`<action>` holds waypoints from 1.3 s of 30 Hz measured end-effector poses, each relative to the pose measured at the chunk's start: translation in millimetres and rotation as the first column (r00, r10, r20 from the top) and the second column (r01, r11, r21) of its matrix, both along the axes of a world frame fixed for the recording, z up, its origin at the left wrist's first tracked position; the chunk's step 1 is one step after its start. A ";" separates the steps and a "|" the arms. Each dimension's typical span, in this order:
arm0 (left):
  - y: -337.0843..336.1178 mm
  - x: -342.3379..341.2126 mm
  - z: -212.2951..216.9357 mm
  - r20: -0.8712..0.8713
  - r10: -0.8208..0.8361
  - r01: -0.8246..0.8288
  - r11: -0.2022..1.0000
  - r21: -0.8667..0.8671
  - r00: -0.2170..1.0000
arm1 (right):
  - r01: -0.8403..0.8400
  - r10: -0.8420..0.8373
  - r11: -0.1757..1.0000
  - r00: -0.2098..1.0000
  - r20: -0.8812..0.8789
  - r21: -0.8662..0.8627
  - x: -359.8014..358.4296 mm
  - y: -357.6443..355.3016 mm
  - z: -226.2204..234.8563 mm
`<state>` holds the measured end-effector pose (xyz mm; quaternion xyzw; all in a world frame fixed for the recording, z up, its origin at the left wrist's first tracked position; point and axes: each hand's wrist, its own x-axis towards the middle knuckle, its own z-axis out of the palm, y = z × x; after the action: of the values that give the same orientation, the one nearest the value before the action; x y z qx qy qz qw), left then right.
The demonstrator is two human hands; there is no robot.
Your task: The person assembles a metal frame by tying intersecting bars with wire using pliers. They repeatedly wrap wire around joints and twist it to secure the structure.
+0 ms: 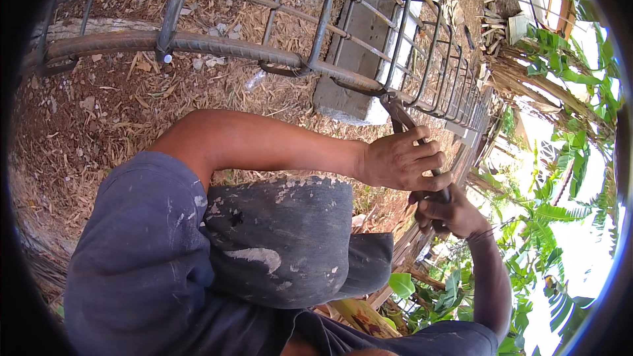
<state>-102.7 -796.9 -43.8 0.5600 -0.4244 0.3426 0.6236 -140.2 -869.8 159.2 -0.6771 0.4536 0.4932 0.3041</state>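
Note:
My left hand [405, 161] is closed around a handle of a pair of steel pincers [397, 113]. Just beyond and to its right, my right hand [452, 213] grips the tool's lower end, its fingers wrapped round the handle. The pincers' jaws meet a joint on the near long bar of a rebar cage [231, 48], where a stirrup crosses it. Any tie wire between the jaws is too small to make out. Ribbed long bars and bent square stirrups make up the cage, which runs from the left toward the far right.
A grey concrete block [331, 97] stands under the cage. Dry leaves and chips cover the brown soil [125, 118]. My knee in dark, stained trousers [283, 237] is close below my left forearm. Stacked wood [498, 29] and green plants [547, 224] are on the right.

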 end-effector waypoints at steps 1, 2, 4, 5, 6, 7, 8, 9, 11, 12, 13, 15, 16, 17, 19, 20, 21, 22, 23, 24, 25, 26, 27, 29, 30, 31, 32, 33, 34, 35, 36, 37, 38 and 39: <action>0.5 5.8 -0.4 0.096 -0.004 0.004 1.000 0.005 0.995 | 0.100 -0.104 0.992 0.994 0.043 0.079 -9.4 1.2 5.1; -1.3 9.9 0.9 0.098 -0.009 0.006 1.000 0.030 0.995 | 0.201 -0.216 0.966 0.973 0.080 0.162 -17.8 0.8 9.9; -6.5 12.8 5.5 0.106 -0.045 0.036 0.996 0.080 0.993 | 0.334 -0.354 0.929 0.927 0.121 0.161 -31.8 3.4 24.4; -13.8 13.4 1.2 0.101 0.025 -0.034 0.996 0.084 0.995 | 0.404 -0.424 0.902 0.894 0.144 0.150 -39.7 4.1 34.7; -17.9 16.5 -1.1 0.086 0.074 -0.078 0.996 0.040 0.994 | 0.383 -0.387 0.921 0.920 0.056 0.072 -56.5 -13.3 38.3; -19.8 20.0 2.7 0.066 0.085 -0.084 0.996 -0.021 0.994 | 0.403 -0.410 0.911 0.907 0.097 0.088 -65.8 -21.3 50.0; -20.0 19.0 3.0 0.058 0.090 -0.089 0.996 -0.013 0.994 | 0.418 -0.429 0.903 0.892 0.142 0.103 -73.2 -24.4 60.4; -14.2 21.2 7.3 0.025 0.063 -0.062 0.998 -0.031 0.998 | 0.353 -0.347 0.935 0.890 0.296 0.036 -73.6 -16.4 63.2; -16.4 21.4 15.1 -0.002 0.038 -0.038 0.999 -0.030 0.999 | 0.119 -0.066 0.982 0.946 0.318 -0.150 -82.6 -5.8 55.6; -16.6 20.2 14.1 0.007 0.040 -0.040 0.999 0.003 0.999 | 0.015 0.042 0.984 0.947 0.317 -0.177 -89.2 3.8 46.7; -16.0 19.7 11.7 0.016 0.040 -0.041 0.998 0.041 0.999 | 0.006 0.028 0.991 0.969 0.245 -0.137 -95.3 7.2 47.6; -15.1 20.7 8.4 0.018 0.003 -0.003 1.000 0.020 1.000 | -0.060 0.119 0.980 0.940 0.319 -0.187 -96.5 3.3 57.4; -11.2 20.5 10.8 0.014 -0.019 0.019 1.000 0.002 1.000 | -0.044 0.107 0.975 0.953 0.282 -0.220 -94.6 -3.4 66.8; -8.2 20.0 14.3 -0.008 -0.014 0.014 1.000 0.005 1.000 | -0.188 0.292 0.934 0.892 0.346 -0.305 -95.9 -17.1 63.8; -9.8 24.7 19.9 -0.043 0.032 -0.032 0.999 0.008 0.999 | -0.313 0.430 0.778 0.897 0.099 -0.544 -80.1 -27.7 51.6; -12.2 20.8 19.0 -0.052 0.034 -0.032 0.999 0.031 0.998 | -0.463 0.534 0.656 0.843 -0.066 -0.596 -68.7 -26.7 43.0; -13.5 16.7 20.6 -0.070 0.021 -0.017 0.998 0.058 0.997 | -0.547 0.727 0.617 0.671 0.144 -0.566 -89.0 -40.5 34.4; -11.2 17.3 19.9 -0.078 0.026 -0.017 0.994 0.107 0.997 | -0.457 0.479 0.755 0.874 -0.080 -0.471 -93.5 -33.8 24.9; -7.3 14.1 29.2 -0.088 -0.017 0.032 0.985 0.170 0.996 | -0.430 0.506 0.831 0.848 0.158 -0.353 -115.4 -20.3 27.3; -6.8 17.0 28.3 -0.075 -0.014 0.029 0.980 0.199 0.997 | -0.296 0.310 0.949 0.940 0.143 -0.112 -104.9 -1.3 26.7; -6.4 17.8 26.4 -0.074 -0.036 0.050 0.980 0.193 0.997 | -0.261 0.256 0.965 0.949 0.183 0.006 -103.8 10.1 35.1; -8.0 18.5 24.9 -0.070 -0.064 0.076 0.981 0.178 0.996 | -0.244 0.213 0.968 0.920 0.328 0.053 -101.4 18.7 49.6; -8.2 20.8 25.6 -0.087 -0.062 0.077 0.980 0.184 0.994 | -0.262 0.307 0.945 0.917 0.253 -0.197 -95.4 30.3 68.9; -8.6 27.7 29.6 -0.110 -0.060 0.080 0.979 0.188 0.992 | -0.495 0.744 0.377 0.665 -0.062 -0.782 -76.6 49.6 92.0; -12.9 30.3 33.7 -0.150 -0.054 0.083 0.978 0.191 0.987 | -0.492 0.788 -0.099 0.492 -0.370 -0.865 -71.5 52.2 97.5; -18.0 31.2 36.5 -0.187 -0.054 0.091 0.976 0.197 0.981 | -0.436 0.743 -0.326 0.430 -0.512 -0.839 -64.0 51.4 103.3; -21.7 32.2 38.6 -0.223 -0.053 0.099 0.974 0.203 0.973 | -0.385 0.812 -0.356 0.324 -0.486 -0.851 -51.7 59.8 103.9; -23.5 35.1 40.3 -0.256 -0.051 0.101 0.977 0.186 0.965 | -0.385 0.860 -0.377 0.193 -0.473 -0.842 -36.0 69.3 89.5; -25.1 34.6 44.0 -0.291 -0.065 0.117 0.980 0.164 0.955 | -0.477 0.832 -0.405 0.162 -0.531 -0.780 -22.4 80.6 70.7; -26.0 34.6 47.3 -0.325 -0.079 0.131 0.981 0.142 0.942 | -0.570 0.816 -0.400 0.136 -0.562 -0.718 -12.6 72.3 48.9; -18.1 45.7 41.6 -0.350 -0.044 0.105 0.982 0.156 0.936 | -0.646 0.806 -0.410 0.075 -0.588 -0.644 6.7 52.4 22.6; -18.3 48.0 46.0 -0.394 -0.056 0.129 0.978 0.161 0.917 | -0.585 0.815 -0.451 0.037 -0.578 -0.674 18.3 26.8 7.2; -16.8 52.9 46.9 -0.422 -0.031 0.115 0.978 0.176 0.906 | -0.392 0.841 -0.534 -0.147 -0.521 -0.750 33.6 -10.7 -3.0; -20.4 55.2 50.5 -0.457 -0.019 0.111 0.978 0.175 0.889 | -0.374 0.872 -0.489 -0.188 -0.452 -0.788 47.8 -18.7 -1.1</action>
<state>-47.5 -817.3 6.7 0.6683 -0.3179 0.1382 0.6582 -92.5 -888.5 158.1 -0.8934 -0.1438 0.0399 -0.4238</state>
